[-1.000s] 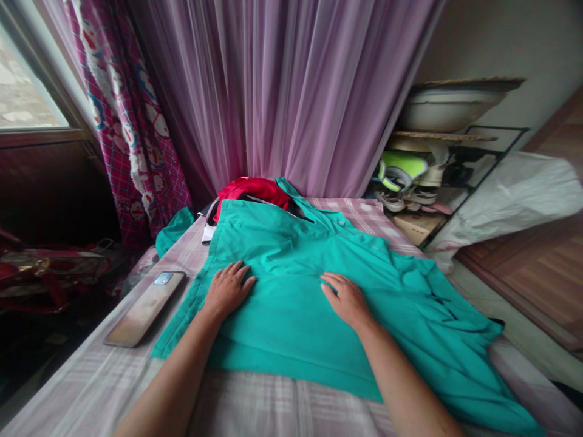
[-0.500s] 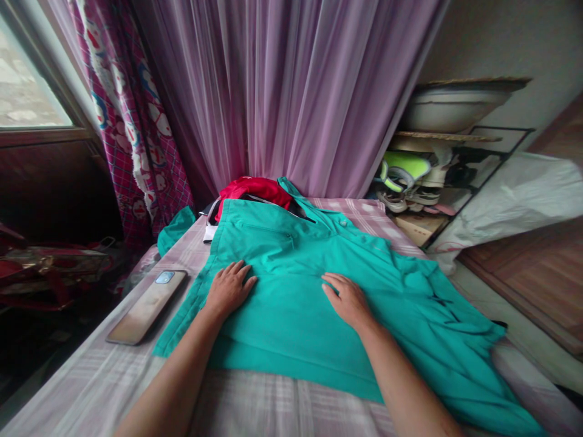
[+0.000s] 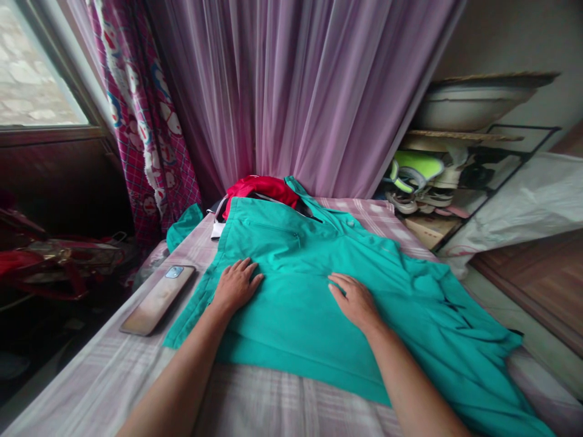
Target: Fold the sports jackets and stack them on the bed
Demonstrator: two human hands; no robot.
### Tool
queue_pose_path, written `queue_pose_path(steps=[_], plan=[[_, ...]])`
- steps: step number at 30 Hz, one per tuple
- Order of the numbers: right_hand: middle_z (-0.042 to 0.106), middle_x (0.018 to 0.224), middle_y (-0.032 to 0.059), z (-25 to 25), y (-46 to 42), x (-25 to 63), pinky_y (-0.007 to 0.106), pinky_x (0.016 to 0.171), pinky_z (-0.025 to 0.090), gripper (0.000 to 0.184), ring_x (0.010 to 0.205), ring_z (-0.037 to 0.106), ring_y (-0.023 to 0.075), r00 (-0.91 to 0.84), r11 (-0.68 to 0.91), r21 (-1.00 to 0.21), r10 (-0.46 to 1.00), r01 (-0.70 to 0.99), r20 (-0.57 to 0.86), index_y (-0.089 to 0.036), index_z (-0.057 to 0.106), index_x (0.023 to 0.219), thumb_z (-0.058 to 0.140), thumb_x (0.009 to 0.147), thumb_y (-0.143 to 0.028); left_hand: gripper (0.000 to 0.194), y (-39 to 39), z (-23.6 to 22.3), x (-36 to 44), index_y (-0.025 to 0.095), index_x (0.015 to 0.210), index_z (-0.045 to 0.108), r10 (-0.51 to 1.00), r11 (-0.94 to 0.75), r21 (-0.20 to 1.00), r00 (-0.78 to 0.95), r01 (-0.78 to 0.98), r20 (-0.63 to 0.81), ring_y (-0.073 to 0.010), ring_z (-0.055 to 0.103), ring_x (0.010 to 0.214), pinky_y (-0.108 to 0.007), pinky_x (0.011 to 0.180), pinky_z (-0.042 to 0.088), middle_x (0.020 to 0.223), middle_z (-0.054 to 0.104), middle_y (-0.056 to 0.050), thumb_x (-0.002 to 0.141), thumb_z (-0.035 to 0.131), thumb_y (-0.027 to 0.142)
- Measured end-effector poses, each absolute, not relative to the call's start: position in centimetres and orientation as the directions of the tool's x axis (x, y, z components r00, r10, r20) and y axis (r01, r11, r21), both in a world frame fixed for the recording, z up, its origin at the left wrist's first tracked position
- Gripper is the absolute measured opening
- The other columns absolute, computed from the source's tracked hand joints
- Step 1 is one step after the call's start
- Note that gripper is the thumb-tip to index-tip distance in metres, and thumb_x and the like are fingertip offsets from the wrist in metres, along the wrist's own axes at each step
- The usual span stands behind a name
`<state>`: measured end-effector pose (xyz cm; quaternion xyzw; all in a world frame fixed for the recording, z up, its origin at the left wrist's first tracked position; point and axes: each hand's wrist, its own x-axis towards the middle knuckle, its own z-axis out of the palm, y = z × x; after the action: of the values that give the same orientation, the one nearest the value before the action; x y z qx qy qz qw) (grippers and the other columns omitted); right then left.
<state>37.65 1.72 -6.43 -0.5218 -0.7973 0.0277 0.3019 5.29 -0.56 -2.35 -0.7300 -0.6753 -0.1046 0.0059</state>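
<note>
A teal jacket [image 3: 296, 321] lies spread over the checked cloth, with a zipped pocket near its far left part and wrinkles across its right side. On its left portion my left hand [image 3: 237, 284] rests palm down, fingers stretched out and slightly apart. My right hand [image 3: 354, 299] lies on the middle of the fabric, its fingers extended and the thumb apart. Neither hand grips anything. Beyond the jacket's far edge sits a bunched red garment [image 3: 264, 187], partly covered by the teal fabric.
A phone [image 3: 159, 300] lies face down left of the jacket on the checked cloth [image 3: 264, 394]. Purple curtains [image 3: 291, 91] hang behind. To the right stands a rack with shoes [image 3: 405, 201] and a basin [image 3: 473, 106]; a whitish plastic bag [image 3: 523, 194] hangs beside it.
The whole view has shifted slightly, so everything appears a little further right. Both hands stay flat on the jacket in nearly the same places.
</note>
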Motion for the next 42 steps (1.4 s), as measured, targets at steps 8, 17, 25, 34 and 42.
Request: queue_pose_path(steps=[8, 17, 25, 34, 42], plan=[[0.073, 0.115, 0.0109, -6.6, 1.8, 37.8, 0.041, 0.099, 0.052, 0.036, 0.109, 0.066, 0.0244, -0.280, 0.465, -0.356, 0.841, 0.811, 0.462, -0.020, 0.074, 0.110, 0.044, 0.093, -0.032, 0.049, -0.7, -2.0, 5.4, 0.025, 0.134, 0.058, 0.988, -0.086, 0.114, 0.069, 0.990, 0.138, -0.0288, 0.046, 0.137, -0.046, 0.111, 0.037, 0.148, 0.052, -0.009, 0.097, 0.040, 0.051], [0.073, 0.115, 0.0121, -6.8, 2.0, 37.9, 0.042, 0.098, 0.052, 0.038, 0.108, 0.067, 0.0248, -0.285, 0.479, -0.359, 0.833, 0.801, 0.474, -0.018, 0.074, 0.109, 0.043, 0.093, -0.034, 0.048, -0.8, -1.8, 5.6, 0.026, 0.135, 0.056, 0.991, -0.069, 0.110, 0.055, 0.992, 0.119, -0.0289, 0.044, 0.139, -0.046, 0.112, 0.036, 0.149, 0.051, -0.009, 0.098, 0.040, 0.051], [0.073, 0.115, 0.0128, -6.6, 1.9, 37.8, 0.042, 0.098, 0.052, 0.038, 0.109, 0.067, 0.0250, -0.283, 0.473, -0.355, 0.836, 0.806, 0.470, -0.018, 0.074, 0.109, 0.043, 0.094, -0.033, 0.047, -0.7, -2.0, 5.4, 0.027, 0.134, 0.058, 0.989, -0.083, 0.110, 0.069, 0.990, 0.131, -0.0290, 0.046, 0.137, -0.046, 0.111, 0.038, 0.147, 0.052, -0.008, 0.098, 0.041, 0.050], [0.073, 0.117, 0.0110, -6.5, 1.7, 37.7, 0.042, 0.100, 0.051, 0.035, 0.111, 0.066, 0.0237, -0.275, 0.458, -0.366, 0.849, 0.810, 0.452, -0.020, 0.073, 0.111, 0.045, 0.093, -0.031, 0.054, -0.7, -1.9, 5.5, 0.021, 0.141, 0.052, 0.993, -0.074, 0.081, 0.066, 0.994, 0.100, -0.0291, 0.043, 0.139, -0.046, 0.113, 0.036, 0.150, 0.050, -0.011, 0.099, 0.038, 0.051], [0.072, 0.117, 0.0109, -6.4, 1.6, 37.6, 0.042, 0.100, 0.051, 0.036, 0.111, 0.066, 0.0236, -0.266, 0.441, -0.375, 0.861, 0.815, 0.434, -0.020, 0.073, 0.112, 0.044, 0.094, -0.031, 0.048, -0.1, -2.5, 4.5, 0.022, 0.134, 0.060, 0.991, -0.081, 0.193, 0.059, 0.978, 0.119, -0.0285, 0.045, 0.138, -0.047, 0.114, 0.036, 0.147, 0.053, -0.009, 0.098, 0.041, 0.048]])
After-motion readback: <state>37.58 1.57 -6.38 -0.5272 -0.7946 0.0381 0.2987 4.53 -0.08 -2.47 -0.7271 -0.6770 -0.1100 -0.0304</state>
